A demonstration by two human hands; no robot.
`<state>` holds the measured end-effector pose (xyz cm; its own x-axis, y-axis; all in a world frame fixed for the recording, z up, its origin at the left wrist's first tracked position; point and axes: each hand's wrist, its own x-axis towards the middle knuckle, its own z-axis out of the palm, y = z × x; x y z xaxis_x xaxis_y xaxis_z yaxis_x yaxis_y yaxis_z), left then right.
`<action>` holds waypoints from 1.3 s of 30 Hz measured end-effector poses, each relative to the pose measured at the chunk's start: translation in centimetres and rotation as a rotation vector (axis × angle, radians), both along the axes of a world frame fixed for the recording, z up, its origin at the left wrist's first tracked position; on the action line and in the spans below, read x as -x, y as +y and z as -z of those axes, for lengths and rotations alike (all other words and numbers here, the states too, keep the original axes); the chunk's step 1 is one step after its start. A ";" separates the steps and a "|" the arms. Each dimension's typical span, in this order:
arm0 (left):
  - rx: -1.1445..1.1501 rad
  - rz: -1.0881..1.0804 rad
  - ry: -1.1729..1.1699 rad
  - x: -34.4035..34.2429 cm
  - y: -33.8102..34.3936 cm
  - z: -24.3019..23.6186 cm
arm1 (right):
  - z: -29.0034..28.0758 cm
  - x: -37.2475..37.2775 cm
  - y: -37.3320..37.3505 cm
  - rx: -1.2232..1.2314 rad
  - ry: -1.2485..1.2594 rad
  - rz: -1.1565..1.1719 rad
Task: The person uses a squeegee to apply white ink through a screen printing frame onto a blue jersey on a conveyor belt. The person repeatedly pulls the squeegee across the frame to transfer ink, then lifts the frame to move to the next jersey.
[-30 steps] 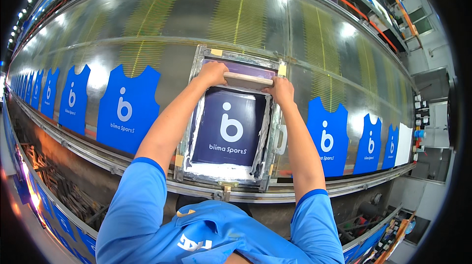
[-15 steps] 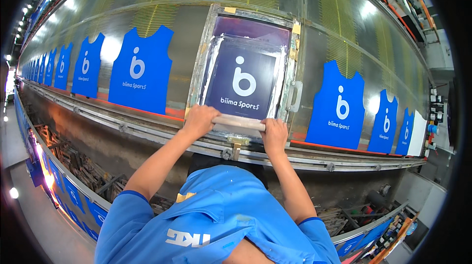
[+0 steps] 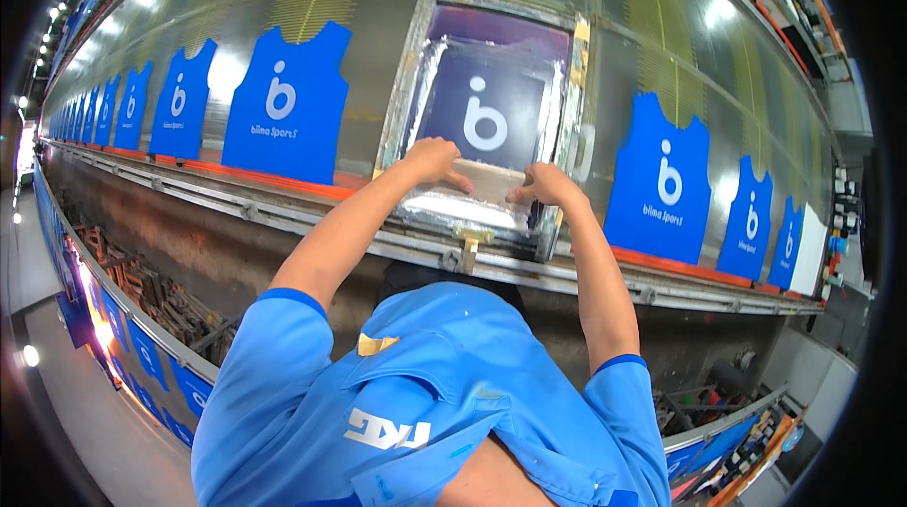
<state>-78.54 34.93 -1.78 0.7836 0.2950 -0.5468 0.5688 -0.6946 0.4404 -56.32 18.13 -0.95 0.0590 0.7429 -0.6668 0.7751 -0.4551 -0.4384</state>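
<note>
A wide squeegee (image 3: 489, 184) with a pale handle lies across the near part of a screen-printing frame (image 3: 404, 91). My left hand (image 3: 435, 163) is closed on its left end, the thumb stretched along the near side. At the other end my right hand (image 3: 548, 186) grips it in the same way, thumb pointing inward. Beyond the squeegee, the dark mesh (image 3: 510, 101) shows a pale round logo; its lower lettering is hidden. Tape and silvery smears edge the mesh. The fabric under the frame is hidden.
Printed blue vest-shaped panels lie along the long metal table (image 3: 387, 25), including one left of the frame (image 3: 293, 120) and one right of it (image 3: 658, 190). A metal rail (image 3: 368, 240) runs along the near edge. More blue panels (image 3: 161, 375) hang lower left.
Both hands and the squeegee have moved away from me, farther into the frame, covering the lettering. My thumbs now lie along the near side. The whole view has shifted slightly.
</note>
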 end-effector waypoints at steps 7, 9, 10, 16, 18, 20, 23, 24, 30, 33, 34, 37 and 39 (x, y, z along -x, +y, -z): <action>0.015 -0.131 -0.210 -6.5 9.3 -2.5 | -2.2 -5.8 1.4 -0.604 0.290 0.888; -0.106 -0.129 -0.248 -10.1 12.3 -5.1 | -0.4 -8.4 -0.4 -0.789 -0.042 1.014; -0.141 -0.122 -0.270 -11.7 14.0 -5.4 | 0.3 -9.0 -1.3 -0.782 -0.234 1.027; -0.065 -0.056 -0.222 -14.7 19.1 -1.5 | 6.0 -7.9 -1.0 -0.517 0.291 1.194; -0.126 -0.049 -0.193 -14.5 17.3 -1.4 | 7.7 -8.7 -1.5 -0.564 0.276 1.203; -0.141 -0.042 -0.112 -13.2 15.1 -1.8 | 8.0 -9.0 -1.5 -0.648 0.154 1.185; -0.140 -0.036 -0.234 -7.6 10.6 -1.9 | 6.5 -9.1 -0.2 -0.697 0.131 1.160; -0.112 -0.083 -0.211 -5.7 7.8 -2.5 | 6.4 -9.3 -0.2 -0.728 0.124 1.140; -0.084 -0.231 -0.398 7.4 -8.2 -3.5 | 3.3 -7.4 0.9 -0.899 0.169 1.133; -0.047 -0.163 -0.464 10.6 -9.3 -5.0 | 3.0 -6.9 1.8 -0.984 -0.163 1.098; -0.053 -0.169 -0.449 11.3 -8.8 -5.1 | 2.2 -5.6 2.8 -1.026 -0.216 1.081; -0.157 -0.176 -0.394 15.1 -5.2 -5.4 | 1.9 -0.8 6.4 -1.038 -0.169 1.080; -0.334 -0.145 -0.358 19.9 -0.5 -5.7 | 2.6 4.8 10.0 -0.992 -0.053 1.129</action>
